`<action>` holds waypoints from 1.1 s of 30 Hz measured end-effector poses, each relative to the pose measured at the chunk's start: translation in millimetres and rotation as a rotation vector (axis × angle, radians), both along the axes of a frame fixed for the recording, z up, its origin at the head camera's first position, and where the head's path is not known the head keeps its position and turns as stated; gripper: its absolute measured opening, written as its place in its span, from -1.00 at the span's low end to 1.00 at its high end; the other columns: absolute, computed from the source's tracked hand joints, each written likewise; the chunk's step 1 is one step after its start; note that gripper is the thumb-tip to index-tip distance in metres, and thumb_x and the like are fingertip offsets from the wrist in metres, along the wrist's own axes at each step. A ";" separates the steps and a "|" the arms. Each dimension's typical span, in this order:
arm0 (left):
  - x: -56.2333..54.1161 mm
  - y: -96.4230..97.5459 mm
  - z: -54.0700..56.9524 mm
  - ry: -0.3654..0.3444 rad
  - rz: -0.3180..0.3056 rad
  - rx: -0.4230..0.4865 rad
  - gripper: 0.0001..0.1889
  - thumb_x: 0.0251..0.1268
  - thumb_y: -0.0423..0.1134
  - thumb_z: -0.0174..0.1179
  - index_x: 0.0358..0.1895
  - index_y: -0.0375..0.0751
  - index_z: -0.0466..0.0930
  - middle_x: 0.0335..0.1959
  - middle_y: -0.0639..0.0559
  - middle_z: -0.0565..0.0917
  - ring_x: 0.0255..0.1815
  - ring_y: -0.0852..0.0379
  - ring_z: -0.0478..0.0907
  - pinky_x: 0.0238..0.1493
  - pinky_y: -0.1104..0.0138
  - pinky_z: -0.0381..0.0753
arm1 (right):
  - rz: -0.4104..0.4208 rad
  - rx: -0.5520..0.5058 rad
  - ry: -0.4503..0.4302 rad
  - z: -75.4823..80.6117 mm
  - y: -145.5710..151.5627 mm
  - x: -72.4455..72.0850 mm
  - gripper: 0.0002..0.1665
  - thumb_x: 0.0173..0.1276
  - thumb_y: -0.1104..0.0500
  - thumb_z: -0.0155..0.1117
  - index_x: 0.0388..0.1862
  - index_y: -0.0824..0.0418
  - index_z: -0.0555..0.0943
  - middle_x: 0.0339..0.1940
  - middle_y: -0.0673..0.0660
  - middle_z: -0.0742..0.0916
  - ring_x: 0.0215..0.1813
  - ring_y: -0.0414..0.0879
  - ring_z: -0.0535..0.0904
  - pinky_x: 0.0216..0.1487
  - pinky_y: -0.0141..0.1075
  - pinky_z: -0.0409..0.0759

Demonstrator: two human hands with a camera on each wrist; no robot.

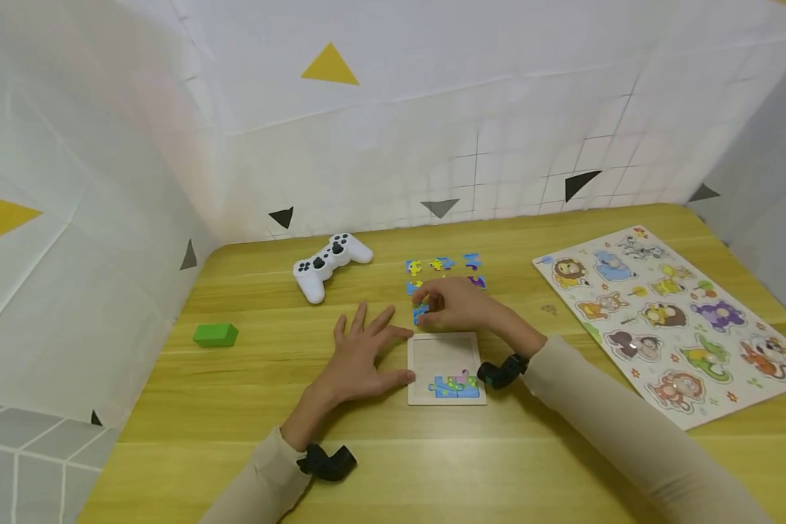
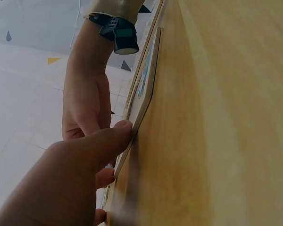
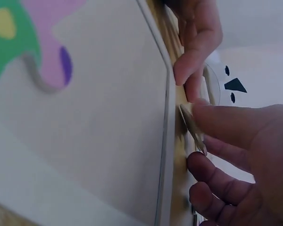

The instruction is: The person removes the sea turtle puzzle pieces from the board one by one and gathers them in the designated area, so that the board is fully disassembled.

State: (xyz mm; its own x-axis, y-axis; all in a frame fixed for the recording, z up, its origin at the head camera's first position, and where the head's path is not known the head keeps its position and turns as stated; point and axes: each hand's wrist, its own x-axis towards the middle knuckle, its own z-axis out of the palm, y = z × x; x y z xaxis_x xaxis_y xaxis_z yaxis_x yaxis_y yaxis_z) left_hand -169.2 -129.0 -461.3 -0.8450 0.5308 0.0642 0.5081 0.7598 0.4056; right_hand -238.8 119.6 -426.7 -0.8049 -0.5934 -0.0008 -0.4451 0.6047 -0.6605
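A small square wooden puzzle tray [image 1: 440,354] lies on the table, with several joined jigsaw pieces [image 1: 456,386] in its lower right corner. My left hand [image 1: 363,360] has its fingers spread, with thumb and index fingertip touching the tray's left edge. Just beyond the tray's far edge, my right hand [image 1: 460,302] pinches a blue puzzle piece [image 1: 421,314] between thumb and fingers. The right wrist view has this puzzle piece [image 3: 192,129] tilted on edge, its printed face turned away. Loose puzzle pieces [image 1: 437,263] lie in rows behind the right hand, which partly hides them.
A white game controller [image 1: 330,263] lies at the back left, and a green block [image 1: 215,335] near the left edge. On the right is a large animal puzzle board [image 1: 629,320]. A patterned white cloth [image 1: 393,160] hangs behind the wooden table [image 1: 268,378].
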 end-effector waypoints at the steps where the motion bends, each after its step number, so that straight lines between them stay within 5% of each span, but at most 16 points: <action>1: 0.1 0.1 0.1 0.001 -0.001 0.002 -0.35 0.17 0.45 0.19 0.35 0.44 0.45 0.67 0.05 0.13 0.68 -0.42 -0.27 0.48 -0.40 -0.33 | 0.012 0.006 0.016 -0.7 0.1 -0.2 -0.61 0.32 0.07 0.45 0.08 0.16 0.68 -0.31 0.01 0.75 -0.27 -0.16 0.61 -0.17 -0.25 0.60; 10: 0.9 -0.1 0.5 0.003 -0.003 0.006 -0.36 0.18 0.43 0.20 0.35 0.42 0.46 0.67 0.03 0.14 0.68 -0.43 -0.26 0.47 -0.42 -0.33 | 0.077 0.110 0.159 -0.3 -3.9 -0.4 -0.63 0.32 0.04 0.45 0.07 0.14 0.70 -0.15 0.06 0.74 -0.18 -0.12 0.60 -0.06 -0.16 0.61; 33: 0.2 0.5 0.8 -0.004 -0.005 -0.002 -0.34 0.18 0.44 0.20 0.36 0.42 0.45 0.68 0.05 0.12 0.68 -0.42 -0.28 0.48 -0.42 -0.34 | 0.050 0.118 0.120 3.3 -9.5 -0.3 -0.68 0.36 0.05 0.43 0.05 0.12 0.73 -0.10 0.12 0.68 -0.08 -0.02 0.61 0.00 -0.11 0.62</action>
